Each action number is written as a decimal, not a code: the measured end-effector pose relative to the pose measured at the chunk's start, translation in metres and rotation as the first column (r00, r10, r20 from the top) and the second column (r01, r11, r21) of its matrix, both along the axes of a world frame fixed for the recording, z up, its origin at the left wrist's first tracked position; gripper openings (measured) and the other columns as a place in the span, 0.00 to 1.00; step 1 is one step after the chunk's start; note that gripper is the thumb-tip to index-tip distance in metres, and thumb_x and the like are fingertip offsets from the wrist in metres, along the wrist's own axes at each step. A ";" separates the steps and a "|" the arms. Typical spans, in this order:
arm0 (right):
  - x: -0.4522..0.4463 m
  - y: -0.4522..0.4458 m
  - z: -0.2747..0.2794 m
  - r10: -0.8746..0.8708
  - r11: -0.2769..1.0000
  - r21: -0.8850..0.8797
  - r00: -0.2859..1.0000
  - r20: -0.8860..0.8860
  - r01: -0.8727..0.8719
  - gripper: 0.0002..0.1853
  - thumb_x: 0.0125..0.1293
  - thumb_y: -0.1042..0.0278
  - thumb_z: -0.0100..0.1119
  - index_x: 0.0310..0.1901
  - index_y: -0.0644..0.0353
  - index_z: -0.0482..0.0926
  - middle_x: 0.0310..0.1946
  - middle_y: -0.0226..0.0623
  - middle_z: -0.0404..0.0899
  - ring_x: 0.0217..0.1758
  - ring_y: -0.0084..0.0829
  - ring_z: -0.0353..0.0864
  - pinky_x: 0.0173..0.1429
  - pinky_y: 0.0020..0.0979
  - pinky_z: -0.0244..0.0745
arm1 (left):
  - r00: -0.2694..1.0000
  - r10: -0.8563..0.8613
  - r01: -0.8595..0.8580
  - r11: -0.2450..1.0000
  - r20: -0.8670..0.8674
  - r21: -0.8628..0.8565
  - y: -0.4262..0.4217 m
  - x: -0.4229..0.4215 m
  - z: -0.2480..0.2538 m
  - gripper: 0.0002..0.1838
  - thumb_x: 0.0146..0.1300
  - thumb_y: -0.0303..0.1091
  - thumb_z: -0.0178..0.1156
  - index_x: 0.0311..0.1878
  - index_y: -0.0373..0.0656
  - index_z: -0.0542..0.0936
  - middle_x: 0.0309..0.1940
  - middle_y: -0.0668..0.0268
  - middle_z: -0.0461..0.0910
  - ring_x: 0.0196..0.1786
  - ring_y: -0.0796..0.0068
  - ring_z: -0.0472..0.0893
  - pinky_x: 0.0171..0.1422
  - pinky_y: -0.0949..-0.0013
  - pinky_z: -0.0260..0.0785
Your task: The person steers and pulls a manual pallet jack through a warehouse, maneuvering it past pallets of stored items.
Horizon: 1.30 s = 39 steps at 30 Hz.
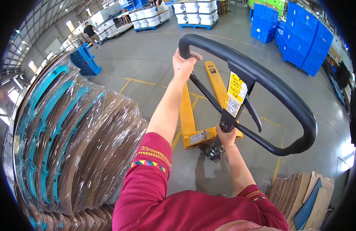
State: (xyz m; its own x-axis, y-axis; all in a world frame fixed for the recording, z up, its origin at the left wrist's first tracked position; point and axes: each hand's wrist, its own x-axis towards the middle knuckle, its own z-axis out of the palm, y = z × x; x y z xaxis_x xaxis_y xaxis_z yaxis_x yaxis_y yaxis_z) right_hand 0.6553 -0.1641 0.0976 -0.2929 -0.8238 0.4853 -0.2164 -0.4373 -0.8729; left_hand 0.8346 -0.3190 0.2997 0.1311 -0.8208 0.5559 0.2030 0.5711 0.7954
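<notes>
A yellow pallet jack [188,115] stands on the floor before me, its two forks pointing away. Its black loop handle [280,82] is tilted toward me and fills the right middle of the view. My left hand [183,66] is closed around the loop's far left corner, a fingertip showing past the tube. Lower down, my right hand [227,136] grips the handle at the base of the loop, where it meets the shaft; part of its fingers is hidden behind. A yellow label [235,85] with a QR code and a black lever [253,114] are on the handle's centre.
Close on my left rises a plastic-wrapped cardboard stack [97,142] with teal strips. Flattened cardboard [297,192] stands at lower right. Blue crates [301,38] are piled at far right, a blue pallet [85,60] at far left. Another person [91,34] walks in the back.
</notes>
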 end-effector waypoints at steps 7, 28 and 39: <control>-0.072 -0.093 -0.004 -0.117 0.981 -0.151 0.992 0.056 0.124 0.18 0.43 0.73 0.69 0.35 0.63 0.70 0.27 0.34 0.74 0.28 0.26 0.76 0.33 0.27 0.71 | 0.994 -0.078 0.076 0.997 0.072 0.020 -0.112 -0.093 -0.005 0.17 0.41 0.16 0.47 0.40 0.30 0.69 0.26 0.57 0.82 0.33 0.70 0.81 0.47 0.68 0.71; -0.522 -0.267 0.018 0.161 0.969 0.030 0.717 0.678 -0.246 0.26 0.56 0.78 0.49 0.60 0.62 0.64 0.56 0.38 0.69 0.62 0.33 0.66 0.64 0.35 0.62 | 0.938 0.283 -0.284 0.958 0.200 -0.023 -0.260 -0.390 -0.006 0.17 0.49 0.13 0.49 0.45 0.32 0.67 0.32 0.57 0.83 0.26 0.83 0.76 0.33 0.79 0.67; -0.624 -0.433 0.165 -0.356 0.934 0.051 0.924 0.140 0.352 0.17 0.56 0.72 0.63 0.47 0.68 0.75 0.36 0.35 0.78 0.36 0.25 0.78 0.43 0.23 0.72 | 0.899 0.429 -0.432 0.901 0.089 0.022 -0.273 -0.456 -0.038 0.26 0.47 0.14 0.46 0.53 0.37 0.70 0.32 0.65 0.82 0.37 0.78 0.81 0.44 0.78 0.68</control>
